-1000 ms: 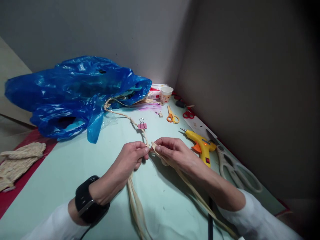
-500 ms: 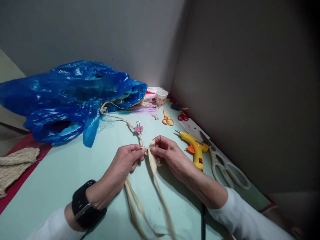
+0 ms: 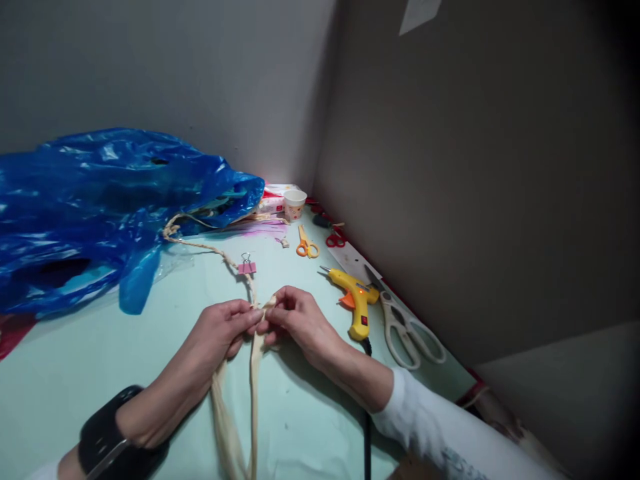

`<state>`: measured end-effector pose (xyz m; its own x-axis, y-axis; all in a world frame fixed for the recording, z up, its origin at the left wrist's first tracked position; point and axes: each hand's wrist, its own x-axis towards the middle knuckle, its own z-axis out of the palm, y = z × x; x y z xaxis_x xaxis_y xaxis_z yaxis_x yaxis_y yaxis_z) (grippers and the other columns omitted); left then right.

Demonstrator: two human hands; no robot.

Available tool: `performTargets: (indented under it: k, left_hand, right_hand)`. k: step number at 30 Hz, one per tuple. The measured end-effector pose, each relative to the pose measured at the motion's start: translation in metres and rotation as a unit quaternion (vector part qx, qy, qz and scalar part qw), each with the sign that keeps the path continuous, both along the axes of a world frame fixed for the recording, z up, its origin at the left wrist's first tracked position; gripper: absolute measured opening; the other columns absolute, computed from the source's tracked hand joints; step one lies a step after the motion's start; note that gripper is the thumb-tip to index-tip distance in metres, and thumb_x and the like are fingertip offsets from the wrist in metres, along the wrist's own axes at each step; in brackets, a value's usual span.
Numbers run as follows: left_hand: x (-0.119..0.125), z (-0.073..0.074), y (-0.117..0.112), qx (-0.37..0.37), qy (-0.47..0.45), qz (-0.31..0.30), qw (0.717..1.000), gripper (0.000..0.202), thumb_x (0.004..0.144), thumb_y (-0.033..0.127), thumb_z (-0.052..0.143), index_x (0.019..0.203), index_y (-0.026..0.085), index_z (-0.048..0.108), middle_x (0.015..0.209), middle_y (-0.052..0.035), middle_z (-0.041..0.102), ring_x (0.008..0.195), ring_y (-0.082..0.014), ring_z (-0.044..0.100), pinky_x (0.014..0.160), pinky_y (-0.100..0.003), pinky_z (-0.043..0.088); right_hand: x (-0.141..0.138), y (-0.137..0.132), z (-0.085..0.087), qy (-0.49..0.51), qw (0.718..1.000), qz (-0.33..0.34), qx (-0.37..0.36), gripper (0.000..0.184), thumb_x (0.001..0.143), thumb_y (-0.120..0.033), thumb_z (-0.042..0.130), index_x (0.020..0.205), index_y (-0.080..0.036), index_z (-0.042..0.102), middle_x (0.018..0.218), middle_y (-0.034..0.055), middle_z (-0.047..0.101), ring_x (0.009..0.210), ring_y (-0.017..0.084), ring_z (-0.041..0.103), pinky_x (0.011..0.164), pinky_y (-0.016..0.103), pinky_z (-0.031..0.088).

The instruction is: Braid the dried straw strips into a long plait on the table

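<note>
A thin braided cord [image 3: 205, 247] runs from the blue bag to my hands, with a pink binder clip [image 3: 247, 268] fixed on it just beyond them. My left hand [image 3: 227, 327] pinches the near end of the braid, thumb against fingers. Close against it, my right hand [image 3: 297, 320] pinches a pale cream fibre strip [image 3: 254, 393] where it meets the braid. More loose strips [image 3: 225, 420] hang below my left hand toward me. The exact crossing of the strips is partly hidden by my fingertips.
A crumpled blue plastic bag [image 3: 115, 213] covers the back left. To the right lie a yellow glue gun [image 3: 357, 300], large white-handled scissors [image 3: 407, 330], small orange-handled scissors [image 3: 307, 247] and red-handled scissors [image 3: 335, 240]. A paper cup [image 3: 295, 205] stands near the wall corner.
My hands have drawn closer together, and the strip in my right hand has come in beside the braid. The view has swung right, shifting everything leftward in the picture.
</note>
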<state>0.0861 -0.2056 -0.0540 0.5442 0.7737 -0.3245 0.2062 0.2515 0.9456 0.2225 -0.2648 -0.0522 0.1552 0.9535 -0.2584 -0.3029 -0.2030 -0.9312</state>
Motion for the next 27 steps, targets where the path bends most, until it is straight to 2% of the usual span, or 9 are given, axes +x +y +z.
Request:
performTargets:
  k: [5, 11, 14, 16, 19, 21, 22, 24, 27]
  left_hand:
    - [0.0, -0.004, 0.003, 0.019, 0.032, -0.009, 0.999, 0.034, 0.07, 0.045, 0.069, 0.064, 0.015, 0.052, 0.049, 0.0064, 0.045, 0.041, -0.0034, 0.025, 0.042, -0.018, 0.012]
    - [0.0, -0.007, 0.006, 0.016, 0.043, -0.046, 0.998, 0.04, 0.069, 0.052, 0.068, 0.063, 0.016, 0.052, 0.049, 0.006, 0.044, 0.04, -0.0037, 0.023, 0.042, -0.02, 0.01]
    - [-0.001, -0.004, 0.004, 0.01, 0.04, -0.037, 0.998, 0.039, 0.068, 0.05, 0.07, 0.063, 0.016, 0.052, 0.05, 0.0066, 0.042, 0.041, -0.0041, 0.024, 0.043, -0.02, 0.011]
    - [-0.002, -0.001, 0.001, 0.01, 0.038, -0.023, 0.999, 0.036, 0.069, 0.047, 0.07, 0.064, 0.016, 0.051, 0.05, 0.0071, 0.042, 0.041, -0.0041, 0.024, 0.043, -0.02, 0.011]
    - [-0.002, 0.004, -0.002, 0.007, 0.035, -0.012, 0.999, 0.032, 0.07, 0.042, 0.068, 0.063, 0.016, 0.05, 0.049, 0.0079, 0.04, 0.041, -0.004, 0.023, 0.043, -0.02, 0.011]
    - [-0.002, 0.006, -0.002, -0.001, 0.029, -0.012, 1.0, 0.031, 0.07, 0.04, 0.068, 0.063, 0.016, 0.05, 0.051, 0.0072, 0.042, 0.04, -0.0036, 0.023, 0.042, -0.02, 0.011]
    - [-0.002, 0.006, -0.002, -0.005, 0.025, -0.01, 1.0, 0.031, 0.07, 0.04, 0.068, 0.063, 0.016, 0.05, 0.052, 0.0066, 0.044, 0.04, -0.0034, 0.024, 0.042, -0.021, 0.01]
    - [-0.002, 0.007, 0.0, -0.017, 0.019, -0.011, 1.0, 0.03, 0.069, 0.039, 0.069, 0.062, 0.016, 0.05, 0.052, 0.0059, 0.046, 0.039, -0.0028, 0.024, 0.042, -0.021, 0.01]
    - [-0.003, 0.008, 0.003, -0.038, 0.007, -0.015, 0.999, 0.028, 0.069, 0.036, 0.07, 0.063, 0.015, 0.052, 0.054, 0.0045, 0.051, 0.038, -0.0017, 0.026, 0.042, -0.021, 0.009]
  right_hand:
    - [0.002, -0.003, 0.005, -0.002, 1.0, 0.025, 0.008, 0.019, 0.076, -0.032, 0.06, 0.079, -0.019, 0.048, 0.055, -0.0021, 0.059, 0.05, 0.014, 0.062, 0.053, 0.026, 0.052]
    - [0.002, 0.004, -0.006, -0.149, 0.987, 0.001, 0.055, 0.01, 0.081, -0.03, 0.054, 0.083, -0.021, 0.051, 0.057, -0.0021, 0.058, 0.046, 0.014, 0.058, 0.044, 0.023, 0.046]
    - [0.011, -0.002, 0.011, -0.254, 0.963, 0.044, 0.079, 0.012, 0.086, -0.026, 0.046, 0.09, -0.021, 0.056, 0.064, 0.0008, 0.064, 0.053, 0.014, 0.061, 0.054, 0.025, 0.048]
    - [0.028, -0.023, 0.029, -0.42, 0.904, 0.033, 0.078, 0.02, 0.089, -0.026, 0.044, 0.103, -0.02, 0.056, 0.075, 0.0039, 0.068, 0.067, 0.016, 0.065, 0.065, 0.027, 0.047]
    - [0.071, -0.076, 0.041, -0.696, 0.716, -0.057, -0.012, 0.026, 0.09, -0.036, 0.042, 0.1, -0.018, 0.056, 0.089, 0.0104, 0.068, 0.072, 0.023, 0.063, 0.061, 0.032, 0.042]
    - [0.103, -0.112, 0.032, -0.769, 0.621, -0.082, -0.13, 0.031, 0.088, -0.046, 0.042, 0.094, -0.021, 0.058, 0.082, 0.0092, 0.067, 0.063, 0.025, 0.062, 0.051, 0.031, 0.038]
    - [0.116, -0.127, 0.025, -0.783, 0.595, -0.081, -0.162, 0.031, 0.087, -0.047, 0.042, 0.093, -0.022, 0.06, 0.078, 0.0082, 0.066, 0.06, 0.025, 0.062, 0.05, 0.031, 0.038]
    - [0.134, -0.147, 0.009, -0.798, 0.577, -0.052, -0.164, 0.03, 0.086, -0.046, 0.043, 0.096, -0.024, 0.061, 0.085, 0.0085, 0.068, 0.065, 0.026, 0.065, 0.05, 0.031, 0.041]
    - [0.136, -0.148, -0.005, -0.821, 0.549, -0.048, -0.148, 0.032, 0.086, -0.042, 0.04, 0.106, -0.024, 0.058, 0.085, 0.0102, 0.067, 0.063, 0.027, 0.065, 0.048, 0.034, 0.042]
